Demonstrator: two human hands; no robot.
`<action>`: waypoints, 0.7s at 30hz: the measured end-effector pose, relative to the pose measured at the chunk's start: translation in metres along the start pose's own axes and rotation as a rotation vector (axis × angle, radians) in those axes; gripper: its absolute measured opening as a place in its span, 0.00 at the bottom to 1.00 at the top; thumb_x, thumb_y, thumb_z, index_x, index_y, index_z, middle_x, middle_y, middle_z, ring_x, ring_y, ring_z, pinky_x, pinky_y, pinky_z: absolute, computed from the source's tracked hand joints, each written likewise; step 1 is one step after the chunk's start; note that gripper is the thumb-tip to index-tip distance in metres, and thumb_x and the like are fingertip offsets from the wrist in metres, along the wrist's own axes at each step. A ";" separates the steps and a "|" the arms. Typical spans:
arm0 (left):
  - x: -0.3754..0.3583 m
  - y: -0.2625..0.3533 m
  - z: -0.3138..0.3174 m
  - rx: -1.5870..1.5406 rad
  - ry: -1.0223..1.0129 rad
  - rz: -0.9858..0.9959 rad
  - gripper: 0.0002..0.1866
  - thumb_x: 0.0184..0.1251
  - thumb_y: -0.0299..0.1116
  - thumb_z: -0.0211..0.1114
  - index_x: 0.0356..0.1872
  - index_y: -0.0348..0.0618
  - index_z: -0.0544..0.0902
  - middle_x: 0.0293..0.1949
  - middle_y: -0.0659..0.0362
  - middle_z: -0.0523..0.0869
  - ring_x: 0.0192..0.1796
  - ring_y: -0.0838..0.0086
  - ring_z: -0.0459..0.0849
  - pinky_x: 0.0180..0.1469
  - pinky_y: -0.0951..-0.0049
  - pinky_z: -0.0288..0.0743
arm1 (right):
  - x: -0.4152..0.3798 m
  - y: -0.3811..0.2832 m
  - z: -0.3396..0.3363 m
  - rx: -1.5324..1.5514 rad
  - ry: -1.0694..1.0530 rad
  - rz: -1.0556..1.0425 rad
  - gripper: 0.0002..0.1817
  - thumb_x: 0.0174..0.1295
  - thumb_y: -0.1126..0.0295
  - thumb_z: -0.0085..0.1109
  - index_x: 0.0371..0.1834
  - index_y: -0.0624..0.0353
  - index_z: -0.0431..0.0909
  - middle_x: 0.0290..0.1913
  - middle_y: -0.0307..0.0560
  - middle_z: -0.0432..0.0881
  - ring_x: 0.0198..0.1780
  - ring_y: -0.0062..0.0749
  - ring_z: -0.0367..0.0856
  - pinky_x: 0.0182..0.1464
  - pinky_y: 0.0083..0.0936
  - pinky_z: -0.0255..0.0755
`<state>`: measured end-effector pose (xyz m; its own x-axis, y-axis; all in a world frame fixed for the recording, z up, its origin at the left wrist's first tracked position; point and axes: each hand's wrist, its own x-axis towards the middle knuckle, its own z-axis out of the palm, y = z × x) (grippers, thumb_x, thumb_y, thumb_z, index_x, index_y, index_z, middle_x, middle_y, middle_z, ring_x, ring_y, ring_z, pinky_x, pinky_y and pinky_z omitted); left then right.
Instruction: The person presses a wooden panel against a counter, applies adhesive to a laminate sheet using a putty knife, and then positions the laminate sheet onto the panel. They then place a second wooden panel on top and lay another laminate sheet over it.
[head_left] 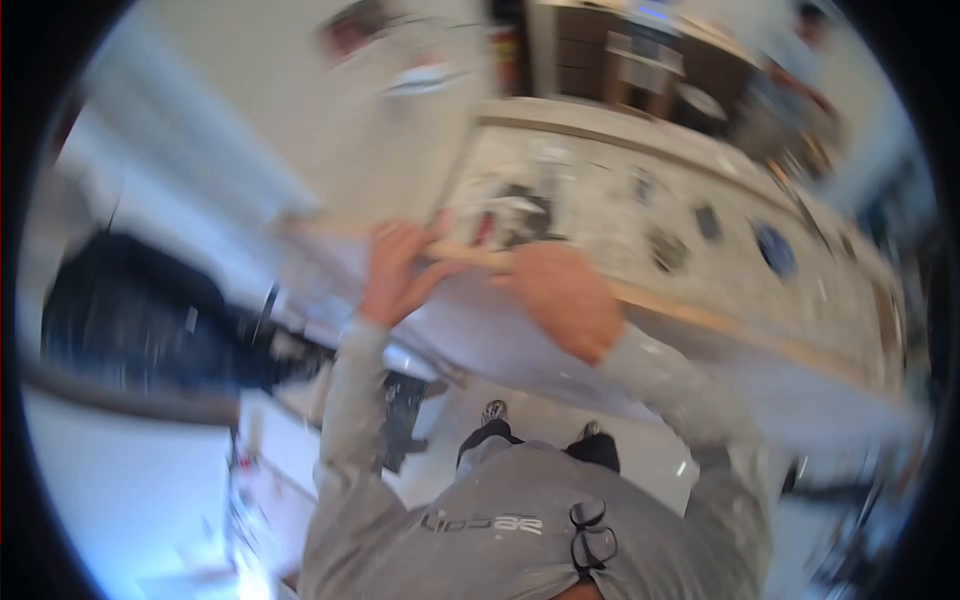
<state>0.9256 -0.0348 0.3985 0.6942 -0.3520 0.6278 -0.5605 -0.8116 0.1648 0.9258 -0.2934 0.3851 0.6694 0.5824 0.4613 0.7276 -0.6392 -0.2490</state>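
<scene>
A long pale wooden edge (690, 315) runs across the view in front of me, along the near side of a cluttered worktop (615, 215). My left hand (395, 268) is on this edge at the left, fingers over the top and thumb towards the right. To its right, my right hand (565, 300) is closed at the same edge, its back facing up and its fingertips hidden. Motion blur hides whether either hand also holds something small. Below the edge hangs a whitish panel (490, 335). Dark and red items (515, 215) lie just beyond my hands.
A blue round object (774, 248) and a dark flat piece (708, 222) lie on the worktop. Another person (795, 90) is at the far right. At left is a large black object (135, 310). Drawers (580, 50) stand at the back.
</scene>
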 end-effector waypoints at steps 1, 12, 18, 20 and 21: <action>0.000 0.001 0.001 -0.078 0.019 -0.018 0.26 0.54 0.50 0.78 0.46 0.42 0.86 0.36 0.56 0.83 0.44 0.58 0.80 0.59 0.58 0.66 | 0.004 0.001 -0.007 -0.049 -0.057 -0.007 0.18 0.70 0.53 0.59 0.41 0.60 0.77 0.35 0.49 0.79 0.37 0.42 0.80 0.41 0.38 0.73; 0.010 -0.003 0.003 -0.051 0.025 -0.070 0.26 0.55 0.58 0.75 0.41 0.46 0.85 0.37 0.61 0.84 0.43 0.61 0.79 0.58 0.63 0.63 | 0.016 -0.001 -0.023 -0.261 0.050 -0.101 0.18 0.71 0.52 0.58 0.36 0.56 0.72 0.32 0.45 0.75 0.36 0.40 0.78 0.38 0.36 0.71; 0.012 -0.002 0.001 -0.031 -0.027 -0.110 0.26 0.53 0.56 0.77 0.42 0.45 0.85 0.37 0.60 0.85 0.43 0.61 0.80 0.57 0.63 0.63 | 0.015 0.001 -0.022 -0.172 0.041 -0.082 0.16 0.69 0.55 0.60 0.37 0.57 0.72 0.33 0.46 0.75 0.36 0.41 0.77 0.39 0.37 0.70; 0.007 -0.001 0.001 -0.039 -0.003 -0.099 0.27 0.51 0.52 0.79 0.45 0.42 0.85 0.37 0.57 0.84 0.45 0.59 0.80 0.60 0.61 0.65 | 0.014 0.001 -0.022 -0.146 0.059 -0.089 0.16 0.68 0.56 0.61 0.36 0.57 0.72 0.32 0.47 0.76 0.35 0.43 0.77 0.38 0.39 0.71; 0.003 -0.004 0.003 -0.039 0.015 -0.086 0.27 0.52 0.51 0.79 0.46 0.42 0.85 0.38 0.56 0.85 0.46 0.58 0.80 0.61 0.60 0.65 | 0.013 0.000 -0.019 -0.130 0.029 -0.088 0.14 0.69 0.57 0.60 0.40 0.57 0.74 0.34 0.46 0.76 0.37 0.42 0.77 0.40 0.39 0.70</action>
<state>0.9314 -0.0335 0.3979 0.7341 -0.2748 0.6210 -0.5165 -0.8196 0.2480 0.9320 -0.2954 0.4078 0.5983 0.6251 0.5014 0.7562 -0.6474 -0.0951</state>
